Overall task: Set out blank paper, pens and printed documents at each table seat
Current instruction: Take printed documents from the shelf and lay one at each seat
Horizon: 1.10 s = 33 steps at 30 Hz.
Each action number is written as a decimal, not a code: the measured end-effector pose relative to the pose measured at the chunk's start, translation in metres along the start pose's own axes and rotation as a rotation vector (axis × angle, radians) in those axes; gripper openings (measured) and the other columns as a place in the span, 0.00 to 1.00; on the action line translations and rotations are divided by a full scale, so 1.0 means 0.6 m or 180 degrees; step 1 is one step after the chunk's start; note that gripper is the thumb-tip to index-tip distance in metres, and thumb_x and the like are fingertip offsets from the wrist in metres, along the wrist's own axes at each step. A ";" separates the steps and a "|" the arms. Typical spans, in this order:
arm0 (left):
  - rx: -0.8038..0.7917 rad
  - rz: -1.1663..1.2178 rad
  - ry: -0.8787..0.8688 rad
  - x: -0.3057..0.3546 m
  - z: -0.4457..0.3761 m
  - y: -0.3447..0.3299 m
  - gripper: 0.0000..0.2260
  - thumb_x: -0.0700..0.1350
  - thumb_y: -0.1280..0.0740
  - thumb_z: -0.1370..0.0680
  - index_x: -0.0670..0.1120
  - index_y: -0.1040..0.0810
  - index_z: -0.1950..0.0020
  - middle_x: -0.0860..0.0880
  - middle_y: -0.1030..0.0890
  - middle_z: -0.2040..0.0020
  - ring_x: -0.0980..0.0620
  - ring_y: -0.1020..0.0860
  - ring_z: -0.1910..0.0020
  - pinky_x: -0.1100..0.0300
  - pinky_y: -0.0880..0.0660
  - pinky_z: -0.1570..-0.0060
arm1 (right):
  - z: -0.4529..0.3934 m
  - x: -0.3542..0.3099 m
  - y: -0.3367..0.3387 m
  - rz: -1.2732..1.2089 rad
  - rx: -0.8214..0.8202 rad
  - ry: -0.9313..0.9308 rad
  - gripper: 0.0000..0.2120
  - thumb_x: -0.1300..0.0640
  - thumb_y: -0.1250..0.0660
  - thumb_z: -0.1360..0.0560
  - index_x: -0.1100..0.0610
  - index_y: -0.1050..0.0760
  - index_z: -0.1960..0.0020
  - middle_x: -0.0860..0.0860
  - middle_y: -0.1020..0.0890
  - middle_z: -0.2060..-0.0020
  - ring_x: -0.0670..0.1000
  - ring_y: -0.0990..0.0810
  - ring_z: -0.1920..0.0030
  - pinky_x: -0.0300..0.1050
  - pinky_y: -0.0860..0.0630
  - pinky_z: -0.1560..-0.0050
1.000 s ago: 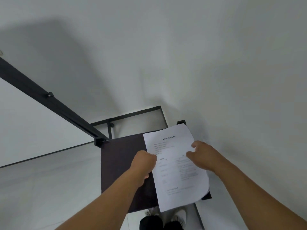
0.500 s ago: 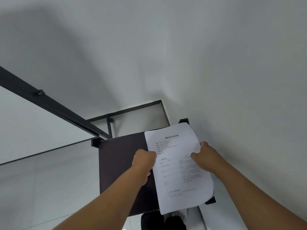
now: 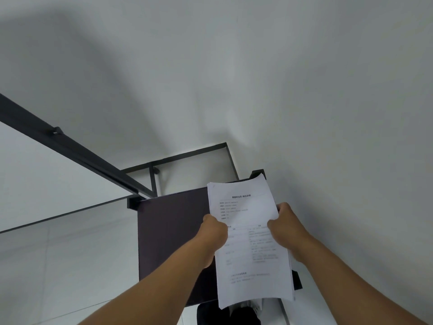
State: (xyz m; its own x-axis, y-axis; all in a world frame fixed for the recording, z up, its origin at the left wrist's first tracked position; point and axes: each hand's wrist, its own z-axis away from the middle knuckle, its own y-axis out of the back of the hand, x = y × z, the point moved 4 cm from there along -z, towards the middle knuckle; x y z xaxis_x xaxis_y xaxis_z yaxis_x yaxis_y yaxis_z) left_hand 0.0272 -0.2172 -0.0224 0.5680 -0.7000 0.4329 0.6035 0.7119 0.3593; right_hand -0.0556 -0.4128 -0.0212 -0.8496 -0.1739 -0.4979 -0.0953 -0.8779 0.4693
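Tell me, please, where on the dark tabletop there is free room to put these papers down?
The dark tabletop shows bare on its left part, from the black frame corner to the left hand. The right part is covered by the papers, which both hands hold, the right hand at their right edge.

- The printed documents (image 3: 248, 233) were held above the right part of the small table (image 3: 171, 233).
- The left hand (image 3: 214, 227) gripped their left edge, the right hand (image 3: 284, 225) their right edge.
- A wall (image 3: 257, 78) stood behind and to the right of the table.
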 end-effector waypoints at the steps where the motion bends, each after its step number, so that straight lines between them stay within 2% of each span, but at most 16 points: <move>1: -0.0015 0.0019 -0.0049 0.003 0.004 0.003 0.17 0.35 0.41 0.15 0.43 0.34 0.26 0.33 0.25 0.27 0.42 0.26 0.44 0.46 0.23 0.43 | 0.005 -0.006 -0.001 0.0020 -0.0005 0.0052 0.12 0.65 0.40 0.18 0.55 0.32 0.36 0.53 0.20 0.46 0.53 0.19 0.49 0.47 0.21 0.56; 4: 0.0000 0.0068 -0.0103 0.011 0.014 0.020 0.10 0.36 0.43 0.14 0.49 0.38 0.38 0.38 0.22 0.31 0.44 0.25 0.46 0.49 0.25 0.46 | 0.016 -0.031 0.000 0.0053 -0.0007 0.0200 0.14 0.66 0.41 0.18 0.54 0.32 0.36 0.52 0.20 0.47 0.52 0.19 0.49 0.45 0.24 0.58; 6: 0.0001 0.0274 -0.0066 0.013 0.025 0.036 0.07 0.36 0.46 0.13 0.48 0.33 0.42 0.49 0.19 0.41 0.49 0.22 0.51 0.54 0.24 0.50 | 0.025 -0.045 0.001 0.0084 0.0007 0.0269 0.14 0.66 0.41 0.18 0.54 0.32 0.36 0.52 0.20 0.47 0.52 0.19 0.49 0.45 0.24 0.58; 8: 0.0041 0.0422 -0.0097 0.013 0.030 0.054 0.07 0.36 0.46 0.13 0.45 0.30 0.41 0.52 0.20 0.47 0.53 0.22 0.51 0.58 0.22 0.53 | 0.038 -0.058 0.002 0.0094 0.0049 0.0334 0.13 0.66 0.41 0.19 0.54 0.31 0.37 0.52 0.20 0.47 0.52 0.19 0.50 0.45 0.24 0.58; 12: 0.0089 0.0545 -0.0278 0.014 0.050 0.087 0.11 0.36 0.44 0.16 0.44 0.29 0.35 0.48 0.18 0.41 0.49 0.18 0.45 0.55 0.19 0.53 | 0.070 -0.085 -0.001 0.0031 0.0116 0.0508 0.13 0.66 0.41 0.19 0.53 0.31 0.38 0.52 0.19 0.47 0.52 0.18 0.50 0.45 0.23 0.58; 15: 0.0244 0.0746 -0.0363 0.021 0.072 0.116 0.11 0.35 0.45 0.16 0.44 0.29 0.37 0.48 0.19 0.41 0.51 0.19 0.48 0.59 0.22 0.57 | 0.096 -0.123 0.000 -0.0072 0.0147 0.0703 0.14 0.67 0.40 0.19 0.52 0.31 0.37 0.50 0.18 0.46 0.51 0.17 0.49 0.43 0.22 0.58; 17: 0.0381 0.0918 -0.0456 0.028 0.091 0.141 0.10 0.34 0.45 0.15 0.45 0.29 0.39 0.49 0.19 0.43 0.51 0.20 0.50 0.60 0.22 0.56 | 0.117 -0.153 0.003 -0.0125 0.0168 0.0858 0.15 0.67 0.39 0.19 0.51 0.31 0.37 0.49 0.18 0.46 0.50 0.17 0.48 0.43 0.21 0.57; 20: 0.0504 0.1094 -0.0576 0.046 0.131 0.181 0.12 0.33 0.44 0.15 0.47 0.28 0.39 0.47 0.18 0.45 0.46 0.17 0.46 0.51 0.16 0.48 | 0.146 -0.197 0.008 -0.0217 0.0241 0.1034 0.13 0.65 0.38 0.19 0.51 0.30 0.39 0.50 0.17 0.48 0.52 0.16 0.50 0.44 0.21 0.57; 22: 0.0504 0.1325 -0.0686 0.054 0.161 0.210 0.13 0.34 0.43 0.15 0.50 0.24 0.43 0.46 0.15 0.45 0.41 0.15 0.45 0.44 0.16 0.42 | 0.171 -0.228 0.013 -0.0291 0.0301 0.1142 0.13 0.64 0.38 0.20 0.50 0.29 0.40 0.50 0.17 0.48 0.52 0.16 0.50 0.45 0.21 0.58; 24: 0.0599 0.1557 -0.0848 0.062 0.192 0.246 0.13 0.35 0.41 0.14 0.50 0.20 0.48 0.45 0.13 0.50 0.40 0.13 0.51 0.43 0.15 0.46 | 0.200 -0.266 0.023 -0.0419 0.0382 0.1231 0.14 0.66 0.39 0.21 0.50 0.28 0.41 0.49 0.17 0.49 0.51 0.16 0.51 0.46 0.21 0.58; 27: 0.0685 0.1831 -0.1097 0.076 0.236 0.297 0.10 0.38 0.38 0.14 0.42 0.17 0.47 0.41 0.12 0.53 0.41 0.12 0.56 0.47 0.13 0.57 | 0.243 -0.327 0.046 -0.0680 0.0473 0.1417 0.15 0.67 0.41 0.23 0.51 0.26 0.44 0.52 0.17 0.48 0.53 0.17 0.53 0.49 0.21 0.57; 30: 0.0754 0.1893 -0.1440 0.102 0.281 0.346 0.12 0.42 0.37 0.15 0.37 0.16 0.46 0.35 0.13 0.49 0.42 0.16 0.58 0.43 0.15 0.55 | 0.296 -0.394 0.074 -0.0853 0.0579 0.1701 0.16 0.69 0.41 0.23 0.53 0.25 0.44 0.54 0.16 0.50 0.51 0.21 0.58 0.44 0.25 0.61; 33: 0.0834 0.1994 -0.1833 0.133 0.338 0.401 0.10 0.44 0.33 0.15 0.38 0.16 0.43 0.42 0.10 0.50 0.46 0.14 0.56 0.48 0.14 0.54 | 0.366 -0.462 0.101 -0.0983 0.0602 0.2076 0.16 0.70 0.41 0.23 0.53 0.24 0.44 0.52 0.15 0.49 0.52 0.16 0.54 0.46 0.20 0.59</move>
State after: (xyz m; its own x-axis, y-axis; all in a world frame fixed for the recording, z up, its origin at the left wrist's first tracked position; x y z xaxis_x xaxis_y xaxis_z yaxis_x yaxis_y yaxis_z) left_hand 0.1043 -0.0901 0.2665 0.3386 -0.0907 0.9365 0.0891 0.9940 0.0640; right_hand 0.0605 -0.3201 0.3054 -0.2952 -0.2127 -0.9315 -0.4175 -0.8482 0.3260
